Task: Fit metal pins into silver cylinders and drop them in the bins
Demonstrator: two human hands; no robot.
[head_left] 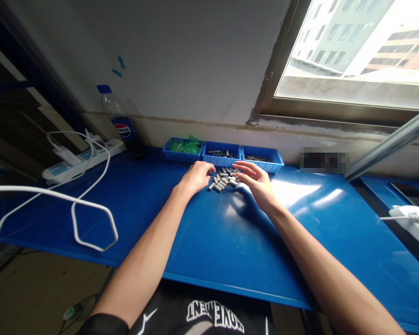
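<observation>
"What lies there?"
"Smooth metallic cylinders [222, 180], piled on the glossy blue surface [212, 246] between left hand [196, 176] and right hand [258, 185], fingers apart."
"Any writing?"
"MOVEMENT, upside down, on the shirt [214, 316]."

Head-worn camera — near, above the blue table [216, 251], facing forward and down, toward wall [195, 60].

On the black shirt [214, 314] at the near edge of the table [223, 246], white capitals, upside down, read MOVEMENT. The bottle [121, 123] at the table's back left bears a round red, white and blue Pepsi logo; its lettering is too blurred to read. Markings on the power strip [91, 160], on the table's left side, are illegible.
</observation>
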